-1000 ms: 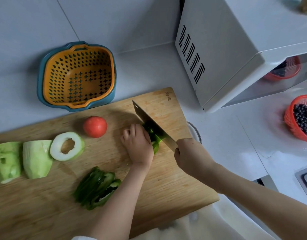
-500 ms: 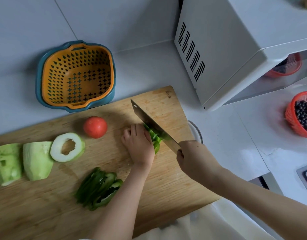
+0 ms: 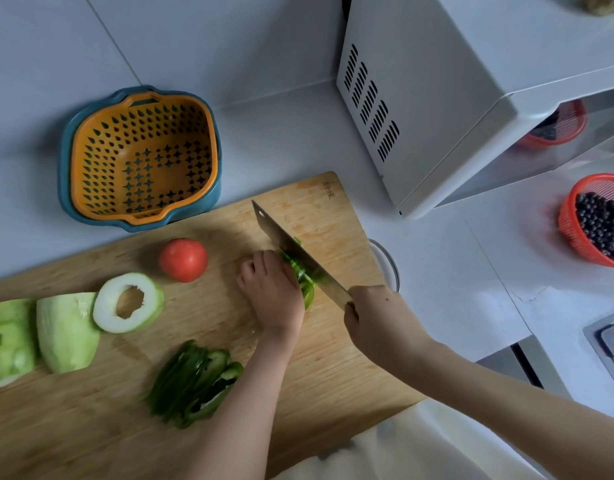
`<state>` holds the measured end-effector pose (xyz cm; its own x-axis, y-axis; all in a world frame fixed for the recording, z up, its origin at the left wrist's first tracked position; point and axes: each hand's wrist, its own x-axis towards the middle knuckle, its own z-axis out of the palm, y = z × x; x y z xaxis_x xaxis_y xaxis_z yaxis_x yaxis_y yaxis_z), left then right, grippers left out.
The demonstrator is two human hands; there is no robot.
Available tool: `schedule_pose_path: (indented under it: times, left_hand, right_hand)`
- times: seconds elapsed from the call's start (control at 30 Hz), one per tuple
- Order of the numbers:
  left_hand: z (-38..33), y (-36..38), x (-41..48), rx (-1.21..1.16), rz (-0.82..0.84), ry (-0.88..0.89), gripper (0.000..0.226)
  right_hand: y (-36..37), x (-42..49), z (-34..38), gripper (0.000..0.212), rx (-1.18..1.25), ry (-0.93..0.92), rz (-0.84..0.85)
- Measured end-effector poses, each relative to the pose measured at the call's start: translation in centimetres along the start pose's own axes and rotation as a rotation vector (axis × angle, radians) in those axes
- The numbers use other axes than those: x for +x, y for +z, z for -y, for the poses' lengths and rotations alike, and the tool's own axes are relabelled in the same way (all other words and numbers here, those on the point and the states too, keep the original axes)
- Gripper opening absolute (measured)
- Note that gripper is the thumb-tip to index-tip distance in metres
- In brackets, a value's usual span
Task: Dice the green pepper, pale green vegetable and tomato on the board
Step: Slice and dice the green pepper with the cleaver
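On the wooden cutting board (image 3: 333, 368), my left hand (image 3: 271, 292) presses down on a piece of green pepper (image 3: 307, 289). My right hand (image 3: 378, 318) grips the handle of a cleaver (image 3: 291, 249), whose blade rests on that pepper just right of my left fingers. A pile of sliced green pepper strips (image 3: 194, 382) lies at the board's front. A whole red tomato (image 3: 183, 259) sits behind it. Three pieces of pale green vegetable lie at the left: a hollow ring (image 3: 127, 303) and two chunks (image 3: 68, 332).
An orange colander in a blue basin (image 3: 139, 157) stands behind the board. A white microwave (image 3: 471, 81) is at the back right. A red basket of dark berries (image 3: 596, 223) sits far right. A glass bowl rim (image 3: 388, 265) shows beside the board's right edge.
The cleaver keeps chopping the pepper piece with small strokes; my left hand has crept slightly along it. The other vegetables have not moved.
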<state>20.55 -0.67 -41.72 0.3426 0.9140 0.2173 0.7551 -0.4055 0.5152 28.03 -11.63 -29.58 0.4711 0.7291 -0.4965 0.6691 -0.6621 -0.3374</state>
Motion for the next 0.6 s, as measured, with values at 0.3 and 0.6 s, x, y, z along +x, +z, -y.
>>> schedule_pose_path:
  times: [0.3, 0.6]
  left_hand:
    - [-0.4, -0.3, 0.1, 0.010, 0.030, -0.034, 0.026]
    - [0.0, 0.3, -0.1, -0.042, -0.003, -0.091, 0.031]
  right_hand:
    - [1.0, 3.9, 2.0, 0.032, 0.051, 0.022, 0.015]
    - [0.3, 0.0, -0.1, 0.028, 0.035, -0.021, -0.018]
